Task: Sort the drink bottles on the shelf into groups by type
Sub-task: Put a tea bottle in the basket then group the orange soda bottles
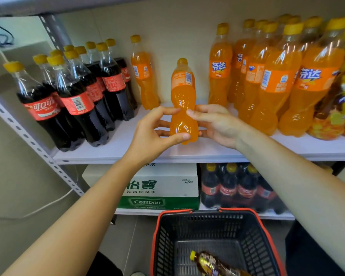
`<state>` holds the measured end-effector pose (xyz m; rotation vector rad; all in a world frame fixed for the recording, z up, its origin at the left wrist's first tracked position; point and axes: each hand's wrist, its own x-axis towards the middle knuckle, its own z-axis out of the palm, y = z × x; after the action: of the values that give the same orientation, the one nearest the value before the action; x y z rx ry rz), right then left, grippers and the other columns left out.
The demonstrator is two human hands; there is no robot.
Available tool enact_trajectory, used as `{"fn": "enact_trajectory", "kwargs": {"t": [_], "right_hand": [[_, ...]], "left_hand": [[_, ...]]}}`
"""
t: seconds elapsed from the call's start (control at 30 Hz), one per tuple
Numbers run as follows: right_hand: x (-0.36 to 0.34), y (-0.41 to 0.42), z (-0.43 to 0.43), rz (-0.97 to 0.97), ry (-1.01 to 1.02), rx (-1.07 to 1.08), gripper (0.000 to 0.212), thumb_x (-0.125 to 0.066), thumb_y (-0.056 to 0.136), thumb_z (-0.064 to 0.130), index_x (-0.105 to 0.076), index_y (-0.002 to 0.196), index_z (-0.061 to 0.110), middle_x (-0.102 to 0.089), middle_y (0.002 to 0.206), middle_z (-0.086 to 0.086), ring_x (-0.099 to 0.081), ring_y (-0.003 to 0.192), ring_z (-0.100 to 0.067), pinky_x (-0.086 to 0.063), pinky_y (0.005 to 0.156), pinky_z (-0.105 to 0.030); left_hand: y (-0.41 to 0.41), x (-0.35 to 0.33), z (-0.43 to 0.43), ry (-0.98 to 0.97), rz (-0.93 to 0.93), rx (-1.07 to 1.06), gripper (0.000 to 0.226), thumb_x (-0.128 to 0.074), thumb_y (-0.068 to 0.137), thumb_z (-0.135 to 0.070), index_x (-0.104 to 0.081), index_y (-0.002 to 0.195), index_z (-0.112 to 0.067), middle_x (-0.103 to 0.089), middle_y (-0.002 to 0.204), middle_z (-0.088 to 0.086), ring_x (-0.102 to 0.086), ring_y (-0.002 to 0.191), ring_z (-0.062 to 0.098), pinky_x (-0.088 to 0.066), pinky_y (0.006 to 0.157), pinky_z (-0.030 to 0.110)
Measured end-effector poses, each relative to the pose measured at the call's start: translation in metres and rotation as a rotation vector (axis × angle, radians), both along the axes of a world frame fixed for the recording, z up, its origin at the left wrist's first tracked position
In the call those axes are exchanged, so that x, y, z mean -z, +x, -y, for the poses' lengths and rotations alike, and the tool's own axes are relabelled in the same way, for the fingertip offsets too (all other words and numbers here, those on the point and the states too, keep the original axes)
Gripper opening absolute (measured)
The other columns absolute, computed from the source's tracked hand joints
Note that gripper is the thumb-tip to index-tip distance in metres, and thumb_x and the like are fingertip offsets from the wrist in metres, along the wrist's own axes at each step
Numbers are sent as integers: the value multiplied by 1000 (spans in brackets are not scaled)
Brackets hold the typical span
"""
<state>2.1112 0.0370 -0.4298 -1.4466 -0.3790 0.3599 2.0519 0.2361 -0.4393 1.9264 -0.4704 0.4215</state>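
Nearest: shopping basket (205, 213), black with a red rim, below the shelving. One brown tea bottle (211, 263) lies on its side in it.

Both forearms reach up to the upper shelf (207, 152). The left hand (155, 132) and right hand (215, 124) both grip the same orange Fanta bottle (182, 96). Left hand: fingers curled at the narrow waist, thumb pressed low near the base. Right hand: fingertips pinching the waist from the other side, remaining fingers wrapped behind. The bottle is upright, cap up, over the front-centre of the shelf in the gap between the two groups. Whether its base rests on the board or hangs just above it is not clear.

Handling, judged: full to the neck, so fairly weighty. The smooth plastic wall should yield a little under pressure. The moulded waist is the secure place to hold; the glossy label band would be more slippery. It is carbonated, so keep it upright and avoid jolts.

Further back, the cola bottles (76, 100) are clustered at left. A lone Fanta bottle (143, 76) stands just beside them, well apart from the main Fanta group (277, 80) at right. That one likely still needs moving. Yellow-labelled tea bottles (339, 108) stand at far right.

On the lower shelf are a Cestbon water carton (161, 186) and a cola pack (237, 188).
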Motion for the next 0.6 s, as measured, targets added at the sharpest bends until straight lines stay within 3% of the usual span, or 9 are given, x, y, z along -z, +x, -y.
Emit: {"fn": "enact_trajectory", "kwargs": {"t": [0.17, 0.3, 0.4, 0.5, 0.6], "right_hand": [[0, 0, 6, 1, -18, 6, 39, -65, 95, 27, -64, 130, 12, -71, 124, -15, -64, 121, -35, -49, 103, -51], [2, -2, 7, 64, -70, 44, 53, -74, 80, 37, -67, 127, 14, -74, 118, -9, -70, 112, -27, -53, 94, -45], [5, 1, 13, 110, -78, 126, 48, -77, 79, 34, -68, 123, 15, -76, 112, -4, -73, 105, -22, -56, 85, -39], [8, 5, 20, 192, -95, 244, 37, -79, 85, 20, -68, 120, 18, -77, 107, 2, -74, 96, -9, -56, 68, -21], [13, 12, 25, 285, -135, 374, 38, -81, 83, 15, -66, 117, 24, -75, 107, 9, -72, 95, -5, -56, 76, -18]], "left_hand": [[-1, 3, 2, 102, 56, 24, 65, -95, 69, -22, -64, 126, -23, -56, 139, -2, -68, 106, 18, -61, 83, 32], [-1, 6, 7, 234, 135, 39, 67, -97, 67, -19, -67, 126, -12, -53, 136, 5, -66, 110, 16, -60, 86, 30], [3, 3, 8, 119, 63, 74, 48, -89, 77, -15, -71, 122, -12, -63, 133, 3, -68, 113, 16, -59, 90, 30], [19, 1, 3, -47, -38, 13, 21, -79, 86, -11, -75, 106, -14, -77, 111, -1, -72, 104, 15, -59, 88, 31], [44, 5, -5, -145, -35, -170, 16, -74, 91, -3, -77, 95, -18, -78, 99, -2, -73, 95, 12, -58, 89, 32]]}}
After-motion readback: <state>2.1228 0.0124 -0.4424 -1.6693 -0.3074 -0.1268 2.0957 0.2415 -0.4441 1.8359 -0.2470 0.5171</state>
